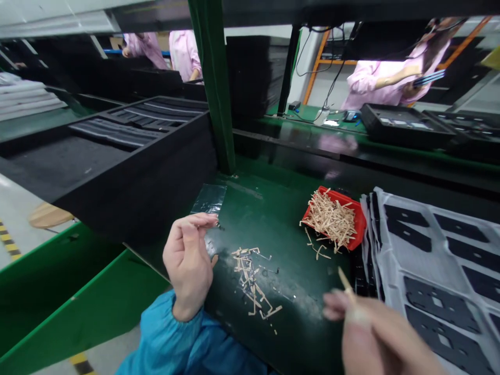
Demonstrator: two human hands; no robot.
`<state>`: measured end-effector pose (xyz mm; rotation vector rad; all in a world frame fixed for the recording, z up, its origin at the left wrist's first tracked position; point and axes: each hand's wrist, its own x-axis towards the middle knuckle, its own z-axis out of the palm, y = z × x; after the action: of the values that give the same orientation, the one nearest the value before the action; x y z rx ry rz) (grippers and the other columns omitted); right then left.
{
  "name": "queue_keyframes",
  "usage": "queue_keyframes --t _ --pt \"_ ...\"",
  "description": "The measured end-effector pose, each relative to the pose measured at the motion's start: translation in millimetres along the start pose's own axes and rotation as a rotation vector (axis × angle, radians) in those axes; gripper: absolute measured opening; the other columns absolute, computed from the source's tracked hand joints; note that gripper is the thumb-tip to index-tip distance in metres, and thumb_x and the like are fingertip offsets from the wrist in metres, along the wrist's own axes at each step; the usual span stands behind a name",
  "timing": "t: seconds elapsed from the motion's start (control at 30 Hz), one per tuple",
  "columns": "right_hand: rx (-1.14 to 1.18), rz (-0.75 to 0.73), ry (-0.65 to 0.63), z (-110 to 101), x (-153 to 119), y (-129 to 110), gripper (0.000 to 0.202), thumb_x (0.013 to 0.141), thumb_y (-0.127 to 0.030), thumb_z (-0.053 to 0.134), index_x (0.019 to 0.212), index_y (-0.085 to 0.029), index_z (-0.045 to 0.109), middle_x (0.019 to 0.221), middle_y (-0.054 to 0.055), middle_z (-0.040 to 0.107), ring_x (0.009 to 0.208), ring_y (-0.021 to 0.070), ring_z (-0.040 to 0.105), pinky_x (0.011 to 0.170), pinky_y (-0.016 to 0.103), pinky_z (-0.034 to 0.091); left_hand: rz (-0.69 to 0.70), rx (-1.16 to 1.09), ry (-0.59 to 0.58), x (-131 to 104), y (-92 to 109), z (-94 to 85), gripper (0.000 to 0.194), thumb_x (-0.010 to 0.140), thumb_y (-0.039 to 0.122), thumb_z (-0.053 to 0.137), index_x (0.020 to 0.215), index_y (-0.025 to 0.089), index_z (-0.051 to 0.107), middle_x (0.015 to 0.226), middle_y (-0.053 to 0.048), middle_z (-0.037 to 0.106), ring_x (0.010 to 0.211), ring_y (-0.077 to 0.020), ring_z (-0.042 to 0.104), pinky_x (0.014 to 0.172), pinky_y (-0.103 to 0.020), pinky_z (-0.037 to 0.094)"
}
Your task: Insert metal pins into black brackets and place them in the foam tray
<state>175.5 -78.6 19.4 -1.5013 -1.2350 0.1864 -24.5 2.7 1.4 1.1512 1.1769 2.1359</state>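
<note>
My left hand (190, 260) is pinched over the near left part of the green table, and a tiny dark piece (221, 226) shows at its fingertips. Between the thumb and fingers of my right hand (375, 323), which is blurred, a thin pale pointed strip (344, 281) sticks up. On the tabletop between both hands lies a loose pile of small tan and dark bent strips (252, 281). Farther back, a red bin (357, 229) is heaped with tan strips (330, 219), a few of which have spilled in front of it.
At the right, stacked white sheets (398, 250) hold flat black plates. A clear plastic bag (210, 199) lies near a green post (214, 88). Large black trays (97, 156) stand at the left. Across the bench, people in pink work; one person's hand (410, 91) holds thin flat pieces.
</note>
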Motion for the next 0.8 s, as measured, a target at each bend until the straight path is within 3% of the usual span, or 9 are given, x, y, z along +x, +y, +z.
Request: queue_keyframes --t 0.03,0.07,0.13,0.2,0.3,0.37,0.57,0.67,0.8 --pt "-0.040 0.070 0.050 4 7 6 0.017 0.093 -0.036 0.067 0.101 -0.024 0.077 0.098 0.007 0.079 0.084 0.0224 0.076 0.074 0.031 0.058 0.034 -0.024 -0.009 1 -1 2.9 0.029 0.108 0.041 0.053 0.102 0.019 0.072 0.102 -0.006 0.073 0.102 -0.0202 0.070 0.094 -0.036 0.058" --pt "-0.072 0.197 0.018 10 13 14 0.030 0.094 -0.042 0.067 0.115 -0.023 0.075 0.108 0.009 0.079 0.090 0.0240 0.075 0.076 0.034 0.058 0.068 -0.019 -0.045 0 -2 5.7 0.033 0.107 0.046 0.053 0.110 0.019 0.072 0.108 -0.007 0.072 0.106 -0.0218 0.070 0.096 -0.038 0.058" --pt "0.035 0.415 -0.223 22 16 32 0.059 0.089 -0.055 0.068 0.133 -0.016 0.066 0.109 0.014 0.078 0.086 0.0252 0.074 0.073 0.037 0.059 0.158 0.049 -0.145 -4 -5 9.5 0.043 0.104 0.055 0.054 0.124 0.020 0.069 0.119 -0.010 0.071 0.115 -0.0253 0.069 0.102 -0.042 0.057" --pt "0.261 0.595 -0.442 30 7 44 0.071 0.088 -0.062 0.069 0.140 -0.015 0.061 0.115 0.016 0.076 0.086 0.0234 0.073 0.079 0.037 0.059 0.273 0.129 -0.247 -10 -9 10.3 0.053 0.098 0.062 0.059 0.130 0.021 0.067 0.124 -0.012 0.070 0.121 -0.0285 0.066 0.107 -0.047 0.054" --pt "0.711 0.733 -0.772 31 -15 39 0.065 0.090 -0.070 0.065 0.131 -0.019 0.067 0.108 0.013 0.076 0.076 0.0177 0.069 0.072 0.032 0.056 0.402 0.207 -0.363 -16 -15 6.9 0.062 0.092 0.066 0.062 0.133 0.021 0.065 0.127 -0.013 0.070 0.122 -0.0309 0.065 0.108 -0.051 0.053" --pt "0.958 0.793 -0.870 31 -23 27 0.064 0.088 -0.074 0.064 0.120 -0.018 0.073 0.098 0.012 0.076 0.068 0.0145 0.065 0.065 0.028 0.051 0.446 0.242 -0.404 -17 -18 3.8 0.064 0.091 0.067 0.062 0.135 0.021 0.064 0.127 -0.014 0.070 0.121 -0.0315 0.066 0.106 -0.052 0.055" --pt "1.168 0.956 -0.886 42 -15 0 0.050 0.089 -0.065 0.071 0.093 -0.015 0.074 0.073 0.004 0.068 0.053 0.0063 0.051 0.055 0.020 0.038 0.579 0.319 -0.483 -15 -16 -6.2 0.064 0.092 0.068 0.061 0.134 0.020 0.064 0.123 -0.015 0.072 0.116 -0.0326 0.070 0.100 -0.052 0.058" --pt "1.198 0.962 -0.843 44 -15 -3 0.042 0.089 -0.056 0.076 0.080 -0.015 0.068 0.065 0.000 0.064 0.049 0.0043 0.043 0.051 0.020 0.031 0.572 0.331 -0.527 -14 -12 -11.9 0.063 0.091 0.067 0.063 0.133 0.020 0.065 0.120 -0.015 0.074 0.114 -0.0331 0.071 0.097 -0.052 0.059" --pt "1.105 0.957 -0.759 44 -16 -8 0.043 0.086 -0.054 0.079 0.075 -0.016 0.065 0.065 -0.001 0.063 0.052 0.0056 0.043 0.055 0.021 0.033 0.484 0.249 -0.600 -17 -12 -18.6 0.067 0.092 0.073 0.057 0.130 0.019 0.068 0.113 -0.015 0.075 0.109 -0.0331 0.072 0.096 -0.051 0.058"
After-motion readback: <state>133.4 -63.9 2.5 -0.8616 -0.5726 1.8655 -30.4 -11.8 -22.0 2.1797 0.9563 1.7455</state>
